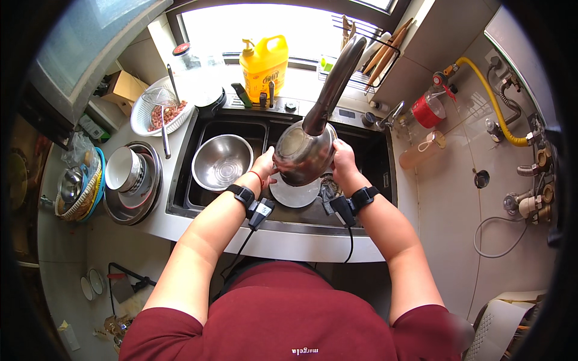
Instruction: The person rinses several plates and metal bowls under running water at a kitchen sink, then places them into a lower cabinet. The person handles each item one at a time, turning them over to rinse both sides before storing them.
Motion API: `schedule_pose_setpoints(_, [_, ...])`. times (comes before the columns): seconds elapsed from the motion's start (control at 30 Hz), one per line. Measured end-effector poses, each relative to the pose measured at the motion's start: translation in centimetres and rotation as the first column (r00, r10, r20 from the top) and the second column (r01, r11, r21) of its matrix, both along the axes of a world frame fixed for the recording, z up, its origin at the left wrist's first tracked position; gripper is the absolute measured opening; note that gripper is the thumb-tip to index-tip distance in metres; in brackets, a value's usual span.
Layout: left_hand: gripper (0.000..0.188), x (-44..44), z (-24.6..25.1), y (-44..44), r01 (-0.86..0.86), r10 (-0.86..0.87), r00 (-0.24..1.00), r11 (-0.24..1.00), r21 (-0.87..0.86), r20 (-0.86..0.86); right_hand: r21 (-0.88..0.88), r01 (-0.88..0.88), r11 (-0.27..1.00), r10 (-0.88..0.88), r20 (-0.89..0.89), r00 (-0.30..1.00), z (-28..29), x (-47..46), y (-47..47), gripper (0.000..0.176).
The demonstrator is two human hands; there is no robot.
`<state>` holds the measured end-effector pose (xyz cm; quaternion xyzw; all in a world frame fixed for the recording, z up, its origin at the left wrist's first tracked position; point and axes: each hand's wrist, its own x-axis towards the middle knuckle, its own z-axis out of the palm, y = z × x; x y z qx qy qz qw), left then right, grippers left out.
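Observation:
Both my hands hold a tilted stainless steel bowl [305,155] over the right basin of a dark double sink [386,180]. My left hand [266,167] grips the bowl's left side, its thumb and fingers partly hidden by the bowl. On the right side my right hand [343,158] grips the rim. The faucet [332,90] hangs above the bowl, its tip overlapping it in view. Below the bowl lies a round, pale plate or lid [295,194], partly covered. A second steel bowl [222,162] sits over the left basin.
A white colander [140,119] with reddish nuts or beans and a wire skimmer [160,97] stands at the back left. Stacked bowls [123,169] in steel basins and a wicker basket [76,203] are further left. A yellow detergent jug [266,67] stands behind the sink; a bottle [417,153] is at right.

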<state>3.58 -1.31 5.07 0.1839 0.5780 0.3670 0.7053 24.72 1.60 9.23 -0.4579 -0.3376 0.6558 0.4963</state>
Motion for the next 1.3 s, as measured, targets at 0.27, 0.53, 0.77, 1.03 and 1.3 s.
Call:
schedule_pose_setpoints(0.27, [0.043, -0.8, -0.9, 0.2, -0.021, 0.018, 0.999, 0.998, 0.057, 0.039, 0.071, 0.034, 0.997, -0.039, 0.075, 0.996, -2.0, 1.2, 0.9, 0.021])
schedule_pose_setpoints(0.53, [0.020, -2.4, 0.5, 0.6, -0.171, 0.098, 0.968, 0.932, 0.321, 0.232, 0.035, 0.062, 0.997, -0.071, 0.382, 0.922, -5.4, 1.5, 1.1, 0.023])
schedule_pose_setpoints(0.77, [0.024, -2.1, 0.8, 0.4, -0.112, 0.058, 0.990, 0.880, 0.461, 0.129, -0.208, 0.029, 0.978, 0.063, 0.421, 0.905, -5.2, 1.4, 0.0, 0.044])
schedule_pose_setpoints(1.03, [0.034, -0.7, 3.6, -0.5, -0.084, 0.051, 0.996, 0.838, 0.540, 0.077, -0.424, -0.115, 0.899, 0.282, 0.355, 0.891, -5.5, 1.0, -0.9, 0.074])
schedule_pose_setpoints(1.3, [0.032, -0.3, 6.5, -1.3, -0.059, 0.003, 0.995, 0.807, 0.588, 0.096, -0.429, -0.135, 0.893, 0.272, 0.275, 0.922, -4.3, -1.1, -1.9, 0.077])
